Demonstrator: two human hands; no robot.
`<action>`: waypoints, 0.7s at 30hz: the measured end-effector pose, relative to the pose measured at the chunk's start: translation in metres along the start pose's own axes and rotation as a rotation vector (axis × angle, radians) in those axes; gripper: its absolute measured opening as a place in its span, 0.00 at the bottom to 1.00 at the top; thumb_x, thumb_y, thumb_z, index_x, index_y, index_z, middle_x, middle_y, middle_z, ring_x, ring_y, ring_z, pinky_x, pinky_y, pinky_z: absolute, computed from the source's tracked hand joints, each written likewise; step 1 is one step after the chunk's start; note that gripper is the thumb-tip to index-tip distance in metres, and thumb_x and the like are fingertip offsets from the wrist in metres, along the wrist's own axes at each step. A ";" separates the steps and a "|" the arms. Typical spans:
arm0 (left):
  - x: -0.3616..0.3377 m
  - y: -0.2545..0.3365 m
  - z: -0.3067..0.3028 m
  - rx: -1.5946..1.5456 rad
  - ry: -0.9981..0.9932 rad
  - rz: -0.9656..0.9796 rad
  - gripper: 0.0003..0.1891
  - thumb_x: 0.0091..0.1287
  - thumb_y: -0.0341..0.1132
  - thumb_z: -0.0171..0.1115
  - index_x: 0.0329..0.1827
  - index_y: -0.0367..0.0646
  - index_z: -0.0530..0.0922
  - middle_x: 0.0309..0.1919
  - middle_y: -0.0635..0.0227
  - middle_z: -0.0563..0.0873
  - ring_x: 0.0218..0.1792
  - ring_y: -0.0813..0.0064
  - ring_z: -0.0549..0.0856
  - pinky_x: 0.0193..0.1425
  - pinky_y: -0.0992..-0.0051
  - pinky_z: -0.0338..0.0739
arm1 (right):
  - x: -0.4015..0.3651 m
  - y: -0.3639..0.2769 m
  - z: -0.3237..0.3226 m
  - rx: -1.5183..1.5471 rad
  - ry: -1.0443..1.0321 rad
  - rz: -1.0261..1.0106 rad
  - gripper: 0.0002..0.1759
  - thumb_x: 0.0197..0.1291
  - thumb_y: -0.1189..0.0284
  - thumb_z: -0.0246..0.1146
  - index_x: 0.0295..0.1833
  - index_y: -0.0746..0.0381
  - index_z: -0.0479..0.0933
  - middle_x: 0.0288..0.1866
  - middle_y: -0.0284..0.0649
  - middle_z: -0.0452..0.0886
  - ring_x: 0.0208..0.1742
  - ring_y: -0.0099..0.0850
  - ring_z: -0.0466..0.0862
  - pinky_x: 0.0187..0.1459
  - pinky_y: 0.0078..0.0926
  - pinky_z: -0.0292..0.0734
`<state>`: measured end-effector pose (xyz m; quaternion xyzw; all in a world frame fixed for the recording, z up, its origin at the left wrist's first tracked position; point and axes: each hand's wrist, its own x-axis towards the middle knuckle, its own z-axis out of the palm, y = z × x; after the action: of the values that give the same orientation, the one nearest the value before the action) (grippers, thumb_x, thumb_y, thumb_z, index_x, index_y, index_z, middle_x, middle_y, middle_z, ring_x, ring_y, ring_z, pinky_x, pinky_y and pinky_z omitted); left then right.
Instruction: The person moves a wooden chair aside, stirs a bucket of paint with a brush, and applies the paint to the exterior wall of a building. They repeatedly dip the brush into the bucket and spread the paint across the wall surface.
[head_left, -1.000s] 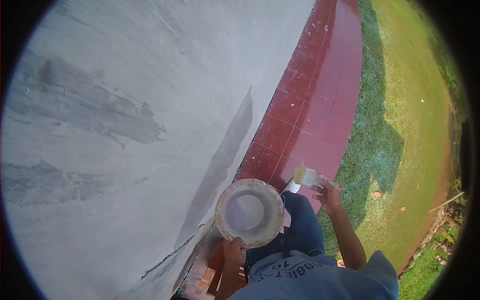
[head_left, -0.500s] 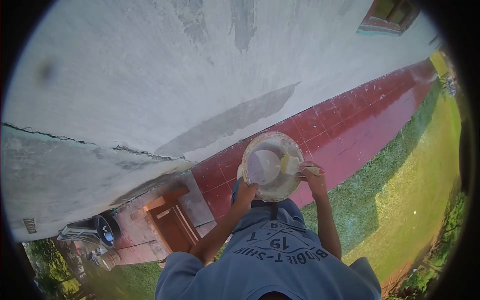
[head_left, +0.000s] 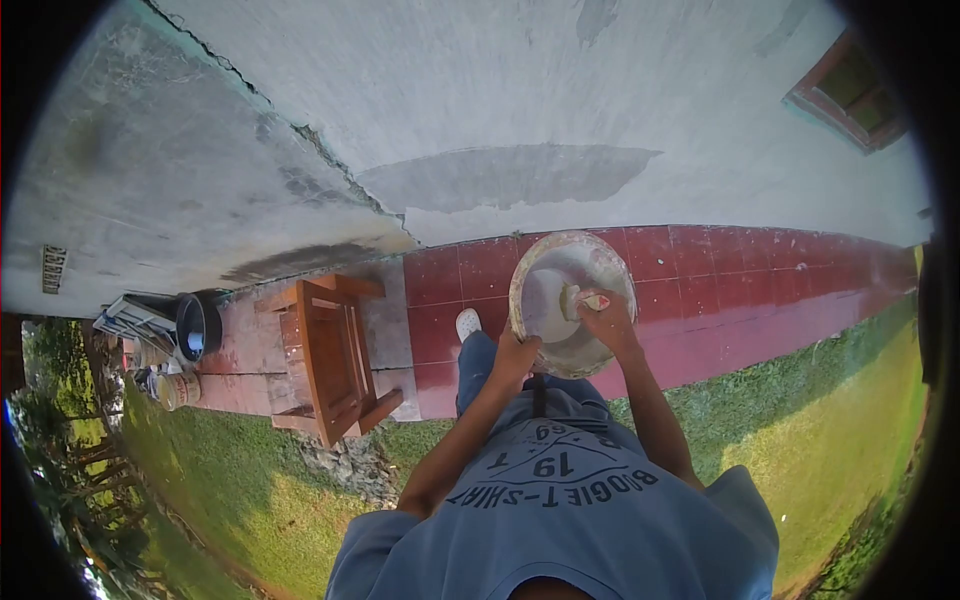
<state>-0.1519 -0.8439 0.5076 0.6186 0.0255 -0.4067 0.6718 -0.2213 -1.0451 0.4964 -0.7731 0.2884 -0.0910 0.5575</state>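
Note:
A round bucket [head_left: 522, 290] with a paint-crusted rim is held in front of my body, pale liquid inside it. My left hand [head_left: 515, 358] grips the bucket's near left rim, fingers wrapped over the edge. Over the right side of the opening, my right hand [head_left: 608, 320] is closed on the handle of a paintbrush [head_left: 572, 302]. The brush's pale bristles point left, inside the bucket's outline in this view.
A wall [head_left: 480, 100] with grey unpainted patches and a long crack stands ahead. Red tiles [head_left: 720, 290] run along its foot. To the left are a wooden chair-like piece [head_left: 335, 360], a black tub [head_left: 198, 327] and a small pail [head_left: 180, 390]. Grass [head_left: 790, 450] borders the tiles.
My view has turned left, and my left foot now shows on the tiles. The right hand with the paintbrush has moved inward from the bucket's right rim to over its opening.

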 end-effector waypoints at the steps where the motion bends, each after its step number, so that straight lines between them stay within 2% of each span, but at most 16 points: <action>1: -0.005 -0.003 -0.008 -0.008 0.010 0.003 0.29 0.62 0.21 0.56 0.69 0.35 0.67 0.53 0.56 0.81 0.49 0.63 0.87 0.46 0.65 0.88 | -0.002 -0.008 0.010 -0.087 0.000 -0.040 0.11 0.56 0.71 0.69 0.41 0.66 0.85 0.33 0.48 0.88 0.35 0.35 0.89 0.40 0.34 0.81; 5: -0.002 -0.011 -0.040 0.018 0.007 0.084 0.31 0.61 0.22 0.56 0.71 0.38 0.65 0.53 0.56 0.81 0.49 0.61 0.87 0.43 0.61 0.90 | 0.003 -0.015 0.059 -0.179 -0.032 -0.158 0.10 0.55 0.71 0.69 0.40 0.66 0.85 0.33 0.52 0.87 0.36 0.42 0.89 0.41 0.35 0.81; 7: 0.001 -0.019 -0.063 0.027 -0.003 0.068 0.32 0.61 0.22 0.56 0.72 0.40 0.64 0.52 0.56 0.81 0.49 0.60 0.87 0.41 0.60 0.91 | 0.007 -0.011 0.087 -0.307 -0.099 -0.190 0.09 0.57 0.74 0.68 0.41 0.68 0.85 0.30 0.47 0.87 0.35 0.30 0.88 0.37 0.30 0.80; 8: 0.002 -0.023 -0.076 0.043 0.003 0.056 0.32 0.61 0.22 0.56 0.72 0.41 0.64 0.52 0.56 0.81 0.48 0.59 0.87 0.39 0.59 0.91 | 0.004 -0.013 0.098 -0.307 -0.101 -0.185 0.09 0.57 0.74 0.68 0.41 0.68 0.85 0.30 0.47 0.87 0.35 0.30 0.88 0.37 0.30 0.80; 10: -0.011 -0.018 -0.099 0.046 0.015 0.039 0.33 0.61 0.22 0.56 0.72 0.43 0.63 0.52 0.56 0.81 0.47 0.59 0.87 0.37 0.57 0.92 | -0.002 -0.018 0.117 -0.178 -0.025 -0.129 0.08 0.58 0.75 0.67 0.41 0.68 0.85 0.30 0.44 0.87 0.35 0.28 0.88 0.35 0.27 0.81; 11: -0.026 0.005 -0.108 -0.005 0.016 -0.075 0.34 0.60 0.23 0.56 0.73 0.43 0.63 0.54 0.57 0.81 0.50 0.59 0.86 0.43 0.58 0.90 | -0.003 -0.021 0.125 -0.184 -0.032 -0.135 0.08 0.58 0.75 0.67 0.41 0.68 0.85 0.30 0.44 0.87 0.35 0.28 0.88 0.35 0.27 0.81; 12: -0.035 0.020 -0.118 -0.055 0.017 -0.186 0.35 0.60 0.24 0.57 0.74 0.42 0.63 0.56 0.58 0.80 0.52 0.58 0.85 0.48 0.58 0.88 | -0.004 -0.023 0.134 0.049 -0.045 -0.007 0.08 0.59 0.74 0.68 0.42 0.67 0.84 0.32 0.42 0.87 0.34 0.29 0.88 0.35 0.28 0.83; 13: -0.038 0.021 -0.131 -0.060 0.023 -0.184 0.35 0.60 0.24 0.57 0.74 0.42 0.63 0.56 0.58 0.80 0.52 0.58 0.85 0.48 0.58 0.88 | -0.007 -0.025 0.145 0.284 -0.058 0.129 0.08 0.59 0.74 0.68 0.42 0.65 0.84 0.35 0.40 0.87 0.33 0.30 0.88 0.35 0.28 0.85; 15: -0.045 0.014 -0.155 -0.082 0.092 -0.174 0.33 0.61 0.23 0.57 0.72 0.43 0.63 0.54 0.55 0.80 0.45 0.58 0.88 0.36 0.58 0.92 | -0.010 -0.027 0.167 0.341 -0.115 0.159 0.08 0.60 0.74 0.68 0.43 0.65 0.84 0.35 0.38 0.86 0.34 0.27 0.87 0.34 0.25 0.86; 17: -0.043 0.006 -0.179 -0.064 0.111 -0.164 0.33 0.61 0.23 0.56 0.72 0.43 0.63 0.54 0.55 0.80 0.45 0.57 0.88 0.36 0.58 0.92 | -0.013 -0.030 0.186 0.407 -0.150 0.180 0.07 0.61 0.75 0.68 0.44 0.65 0.84 0.36 0.37 0.85 0.34 0.24 0.86 0.34 0.23 0.87; 19: -0.044 0.006 -0.197 -0.042 0.128 -0.157 0.33 0.61 0.23 0.56 0.72 0.43 0.63 0.55 0.54 0.80 0.45 0.56 0.88 0.36 0.57 0.92 | -0.020 -0.035 0.206 0.277 -0.210 0.124 0.08 0.60 0.76 0.69 0.44 0.66 0.83 0.36 0.38 0.86 0.34 0.25 0.87 0.33 0.23 0.87; 20: -0.046 0.009 -0.204 -0.040 0.132 -0.139 0.32 0.61 0.23 0.56 0.72 0.42 0.63 0.55 0.54 0.80 0.45 0.56 0.88 0.37 0.57 0.92 | -0.025 -0.042 0.215 0.513 -0.207 0.256 0.07 0.61 0.76 0.68 0.44 0.66 0.84 0.36 0.38 0.86 0.35 0.26 0.87 0.33 0.25 0.88; 21: -0.047 0.013 -0.210 -0.037 0.134 -0.120 0.32 0.61 0.23 0.55 0.72 0.41 0.62 0.55 0.54 0.80 0.46 0.55 0.88 0.37 0.57 0.92 | -0.028 -0.043 0.222 0.518 -0.197 0.258 0.07 0.61 0.76 0.68 0.44 0.66 0.84 0.36 0.38 0.86 0.35 0.26 0.87 0.33 0.25 0.88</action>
<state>-0.0776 -0.6417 0.4942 0.6291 0.1149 -0.4036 0.6543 -0.1265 -0.8410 0.4603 -0.5672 0.2958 -0.0148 0.7684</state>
